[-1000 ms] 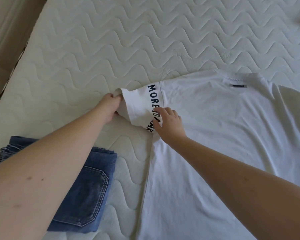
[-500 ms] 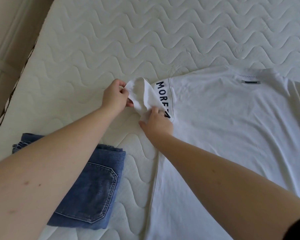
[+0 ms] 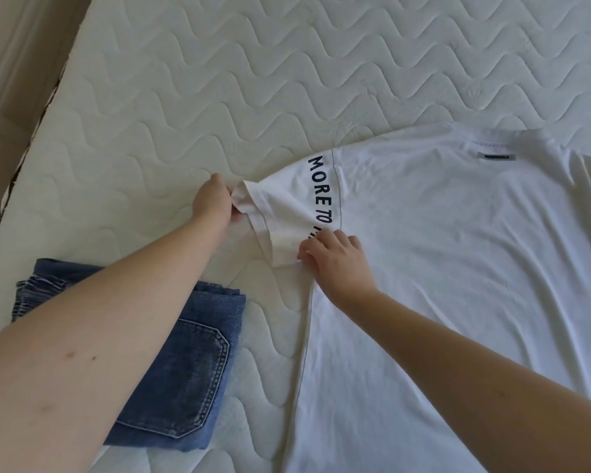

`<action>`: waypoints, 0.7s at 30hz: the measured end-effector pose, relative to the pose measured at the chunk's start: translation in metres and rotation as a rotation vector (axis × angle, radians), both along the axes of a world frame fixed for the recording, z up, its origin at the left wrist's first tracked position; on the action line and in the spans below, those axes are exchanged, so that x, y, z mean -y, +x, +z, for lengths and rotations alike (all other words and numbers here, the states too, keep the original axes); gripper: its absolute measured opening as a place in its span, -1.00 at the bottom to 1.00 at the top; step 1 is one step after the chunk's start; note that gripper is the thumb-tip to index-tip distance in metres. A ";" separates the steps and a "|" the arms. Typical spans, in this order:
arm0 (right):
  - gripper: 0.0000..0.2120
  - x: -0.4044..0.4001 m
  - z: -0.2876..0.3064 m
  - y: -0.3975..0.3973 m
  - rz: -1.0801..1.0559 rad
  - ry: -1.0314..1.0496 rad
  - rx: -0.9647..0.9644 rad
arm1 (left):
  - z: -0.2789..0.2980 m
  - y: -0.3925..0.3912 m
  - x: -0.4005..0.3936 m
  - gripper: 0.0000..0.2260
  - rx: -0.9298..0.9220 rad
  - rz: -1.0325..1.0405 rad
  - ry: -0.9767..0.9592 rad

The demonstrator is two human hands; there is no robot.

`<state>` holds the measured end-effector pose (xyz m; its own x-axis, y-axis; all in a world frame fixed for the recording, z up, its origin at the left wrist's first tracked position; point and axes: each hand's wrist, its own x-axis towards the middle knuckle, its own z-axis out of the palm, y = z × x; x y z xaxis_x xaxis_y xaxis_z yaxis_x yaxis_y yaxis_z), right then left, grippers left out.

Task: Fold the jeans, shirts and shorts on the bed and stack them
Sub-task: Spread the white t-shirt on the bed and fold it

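Lying back-side up across the right half of the quilted mattress [image 3: 185, 80], a white shirt [image 3: 458, 268] has its collar toward the far side, with a small dark label just below the neckline. Its left sleeve [image 3: 284, 206] is stretched out flat toward the left, and dark lettering reading "MORE TO" runs along the shoulder seam; the rest of the print is hidden. The left hand [image 3: 214, 203] is clenched on the sleeve's hem at its far-left corner, pinching the cloth between thumb and fingers. The right hand [image 3: 335, 259] rests on the near part of the same sleeve by the armpit seam, fingers bent down onto the fabric; whether it grasps the cloth or only presses it cannot be told. Both forearms reach in from the near edge. Folded blue jeans [image 3: 185, 380] lie on the mattress near left, a back pocket facing up, partly covered by the left forearm and just beside the shirt's left side seam without touching it. At far left a beige surface [image 3: 11, 97] borders the mattress.
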<state>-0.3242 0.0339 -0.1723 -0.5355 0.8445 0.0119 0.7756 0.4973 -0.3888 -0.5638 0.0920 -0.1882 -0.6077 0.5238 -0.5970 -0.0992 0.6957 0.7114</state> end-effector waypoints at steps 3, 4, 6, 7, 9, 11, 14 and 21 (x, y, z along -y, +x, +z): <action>-0.77 0.017 -0.010 -0.006 0.075 0.040 0.136 | 0.001 0.004 -0.003 -0.67 -0.129 -0.045 -0.028; -0.70 0.019 -0.013 -0.011 0.084 0.079 0.172 | 0.003 0.007 -0.004 -0.70 -0.247 -0.155 -0.024; -0.57 0.021 -0.017 -0.019 0.083 0.122 0.227 | 0.005 0.011 -0.004 -0.69 -0.356 -0.385 0.041; -0.55 0.020 -0.018 -0.023 0.086 0.135 0.257 | 0.006 0.013 -0.006 -0.65 -0.342 -0.454 0.067; -0.66 0.016 -0.016 -0.029 0.089 0.168 0.311 | 0.006 0.013 -0.007 -0.64 -0.306 -0.548 0.073; -0.78 0.012 -0.012 -0.030 0.085 0.184 0.302 | 0.006 0.010 -0.003 -0.65 -0.291 -0.722 0.071; -0.77 0.014 -0.010 -0.019 0.104 0.236 0.204 | 0.008 0.003 0.009 -0.52 -0.254 -0.954 0.092; -0.67 0.024 -0.017 0.004 0.221 0.118 0.132 | 0.015 0.002 0.018 -0.81 -0.812 -0.764 0.203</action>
<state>-0.3199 0.0096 -0.1893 -0.7099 0.7039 0.0211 0.6833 0.6957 -0.2215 -0.5616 0.0739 -0.1731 -0.2560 0.9661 -0.0335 0.8445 0.2404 0.4785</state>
